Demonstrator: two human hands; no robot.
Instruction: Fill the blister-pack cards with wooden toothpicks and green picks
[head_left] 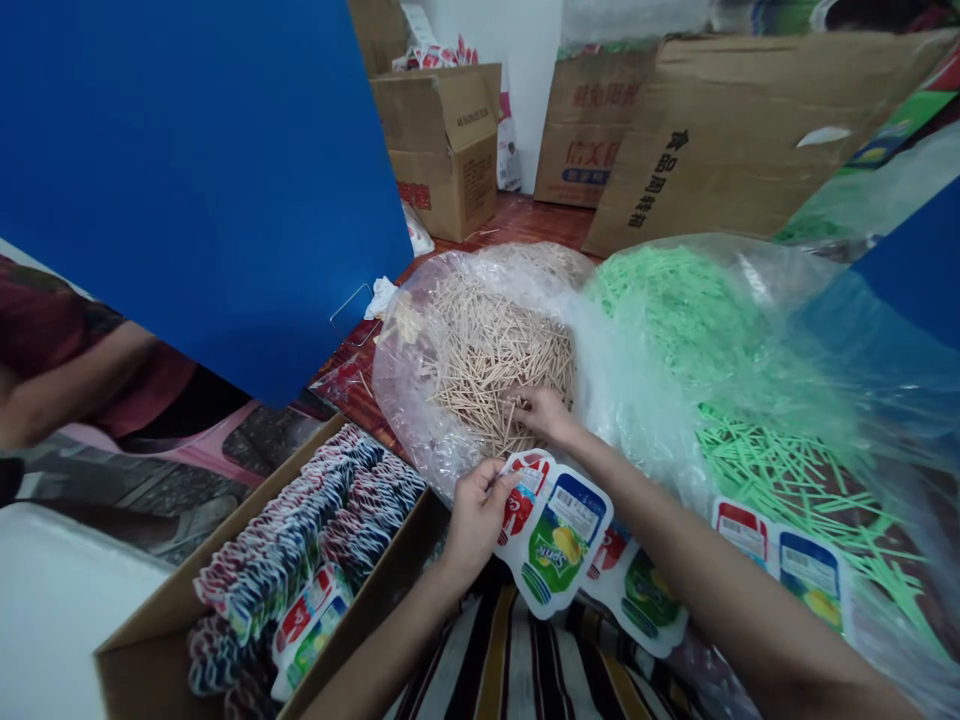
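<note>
My left hand (476, 520) pinches the edge of a twin-section printed packet (562, 540), one half red and the other blue and green with "Sprite" lettering. At the pile of thin wooden sticks (487, 350), my right hand (541, 412) has its fingers closed on sticks at the near side; how many is hidden. The pile lies in an open clear plastic bag (405, 390). Partly behind my right forearm, another such packet (649, 600) rests near my lap. One more packet (780, 560) lies further right, beside green sticks (795, 480).
A cardboard box (142, 640) at lower left holds rows of stacked packets (300, 540). Green sticks in clear plastic (675, 300) fill the right side. Cardboard cartons (442, 140) stand behind. A blue panel (187, 180) rises at left, with another person's arm (90, 380) beyond it.
</note>
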